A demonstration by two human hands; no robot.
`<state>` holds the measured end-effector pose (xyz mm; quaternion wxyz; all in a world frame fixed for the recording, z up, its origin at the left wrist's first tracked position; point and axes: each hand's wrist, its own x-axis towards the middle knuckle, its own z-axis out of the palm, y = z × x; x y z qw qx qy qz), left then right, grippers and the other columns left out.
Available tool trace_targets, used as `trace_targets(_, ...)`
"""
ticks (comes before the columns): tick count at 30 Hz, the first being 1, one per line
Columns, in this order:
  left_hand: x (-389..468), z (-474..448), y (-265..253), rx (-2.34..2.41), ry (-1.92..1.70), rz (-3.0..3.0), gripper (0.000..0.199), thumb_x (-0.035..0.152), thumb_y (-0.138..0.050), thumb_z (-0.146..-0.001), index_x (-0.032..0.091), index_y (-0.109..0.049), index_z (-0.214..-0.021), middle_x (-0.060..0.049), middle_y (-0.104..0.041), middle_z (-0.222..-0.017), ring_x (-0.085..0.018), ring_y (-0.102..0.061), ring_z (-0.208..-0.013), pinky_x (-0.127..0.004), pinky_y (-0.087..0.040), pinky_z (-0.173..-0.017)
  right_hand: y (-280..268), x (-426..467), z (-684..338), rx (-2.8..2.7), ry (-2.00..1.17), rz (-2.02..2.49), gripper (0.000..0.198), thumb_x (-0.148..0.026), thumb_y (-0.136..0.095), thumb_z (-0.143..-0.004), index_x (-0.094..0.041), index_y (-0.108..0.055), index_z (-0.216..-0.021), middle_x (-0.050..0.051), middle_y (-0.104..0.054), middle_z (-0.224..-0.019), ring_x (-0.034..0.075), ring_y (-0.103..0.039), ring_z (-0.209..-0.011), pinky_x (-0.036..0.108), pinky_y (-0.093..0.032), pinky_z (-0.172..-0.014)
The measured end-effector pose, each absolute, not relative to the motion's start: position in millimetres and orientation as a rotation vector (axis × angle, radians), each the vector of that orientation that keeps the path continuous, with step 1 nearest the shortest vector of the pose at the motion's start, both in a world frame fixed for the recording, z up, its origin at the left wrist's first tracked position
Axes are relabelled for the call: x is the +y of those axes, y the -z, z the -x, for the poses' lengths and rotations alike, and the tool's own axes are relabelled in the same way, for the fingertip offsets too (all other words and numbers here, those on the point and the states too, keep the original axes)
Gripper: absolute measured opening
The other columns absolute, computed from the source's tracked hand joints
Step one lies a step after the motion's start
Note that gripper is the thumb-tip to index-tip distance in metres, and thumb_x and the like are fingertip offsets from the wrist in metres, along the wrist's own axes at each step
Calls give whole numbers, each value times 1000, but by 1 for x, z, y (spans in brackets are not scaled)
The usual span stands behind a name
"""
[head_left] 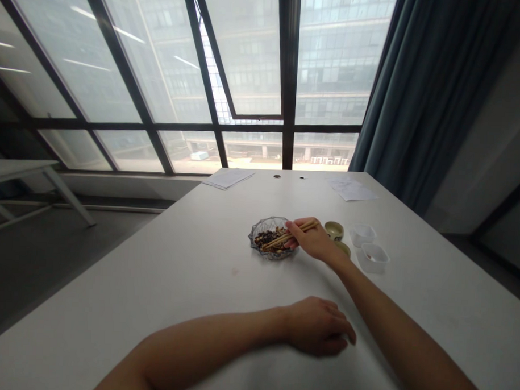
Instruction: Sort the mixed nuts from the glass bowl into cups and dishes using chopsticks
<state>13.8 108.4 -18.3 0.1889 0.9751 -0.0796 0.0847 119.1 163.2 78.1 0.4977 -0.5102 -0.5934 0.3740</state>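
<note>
over glass bowl (265, 225), chopsticks (279, 239) slant, tips down-left

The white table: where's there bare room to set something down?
Bare tabletop lies left of the glass bowl, and between it and the far-left papers. It's crowded on the bowl's right: the right hand with its chopsticks, small green bowls and clear tubs.

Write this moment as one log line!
right hand: holding chopsticks | chopsticks: in glass bowl of mixed bits | left hand: bent, nothing seen held
</note>
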Motion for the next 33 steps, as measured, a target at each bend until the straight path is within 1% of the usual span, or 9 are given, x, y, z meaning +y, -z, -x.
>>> trace_targets(9,108,-14,18,-218,-266,-2727,22,24,-58,-92,20,-69,-110,-3,-75,-98,-18,-67,-90,-27,-50,-92,-79,160,-117,-1500,-889,1198,28,-41,-62,-94,-19,-71,-78,3,-75,-65,21,-76,-62,25,-58,-53)
trace_targets(15,108,-14,20,-203,-240,-2722,22,25,-57,-92,22,-69,-111,-2,-75,-101,-18,-67,-91,-27,-50,-92,-75,162,-117,-1515,-889,1169,31,-45,-63,-92,-18,-71,-78,4,-76,-68,21,-75,-62,25,-58,-55)
trace_targets(22,109,-14,20,-234,-259,-2715,22,25,-57,-92,21,-69,-110,-2,-75,-100,-18,-68,-91,-27,-50,-91,-80,161,-120,-1507,-880,1244,34,-47,-63,-92,-19,-68,-74,4,-74,-62,22,-74,-59,26,-59,-55)
trace_targets(28,110,-14,20,-228,-247,-2724,22,25,-57,-92,21,-69,-110,-2,-75,-100,-18,-68,-91,-27,-50,-92,-83,156,-118,-1562,-822,1277,34,-42,-59,-94,-19,-68,-71,4,-74,-62,23,-75,-60,26,-58,-54)
trace_targets(33,110,-14,21,-254,-279,-2712,22,25,-57,-93,21,-69,-110,-2,-76,-102,-18,-68,-92,-27,-50,-94,-84,154,-115,-1555,-802,1281,33,-44,-60,-93,-19,-70,-75,4,-74,-63,23,-76,-61,25,-57,-53)
